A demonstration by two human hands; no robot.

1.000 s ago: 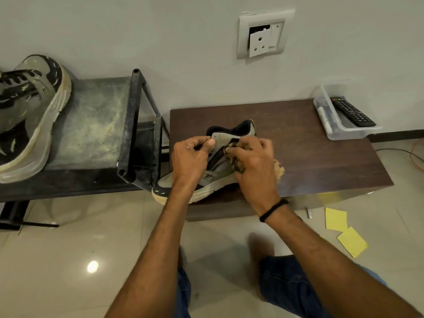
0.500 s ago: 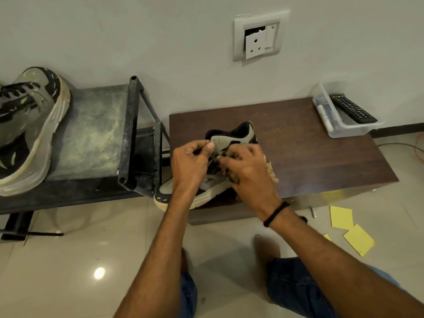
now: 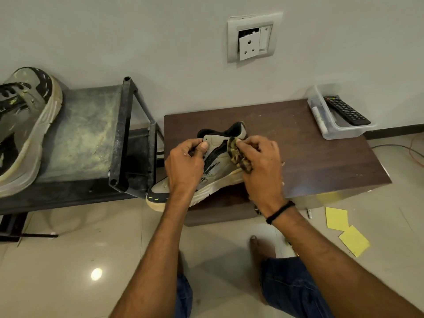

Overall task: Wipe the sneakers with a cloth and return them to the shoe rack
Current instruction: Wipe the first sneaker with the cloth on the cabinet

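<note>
**Sneaker held on the surface, cloth pressed to its side**

One grey and black sneaker point(image 3: 220, 166) sits on the dark brown surface point(image 3: 298, 143). Its heel points toward the wall. Its toe sticks out past the front left corner, close to the corner post of the shoe rack point(image 3: 80, 138). The shoe is tipped so that its side panel faces the camera, with the pale sole edge along the near side.

The left grip point(image 3: 184, 160) is clenched on the sneaker at its opening. The thumb presses on the grey tongue and the curled fingers pinch the collar beside it. The right grip point(image 3: 261, 161) grasps a bunched, mottled yellow and dark cloth point(image 3: 238, 154) and holds it against the sneaker's upper side, just below the collar. A black wristband point(image 3: 280, 212) circles the right wrist.

A second sneaker point(image 3: 25, 125) of the same kind lies on the top shelf of the shoe rack, well apart from the first, at the far left and partly out of view.

At the back right corner of the surface stands a clear plastic tray point(image 3: 339, 131) with a black remote point(image 3: 346, 110) resting across it. Two yellow paper notes point(image 3: 337, 218) lie on the tiled floor near the right end of the surface. A wall socket point(image 3: 251, 37) is set in the wall above it.
</note>
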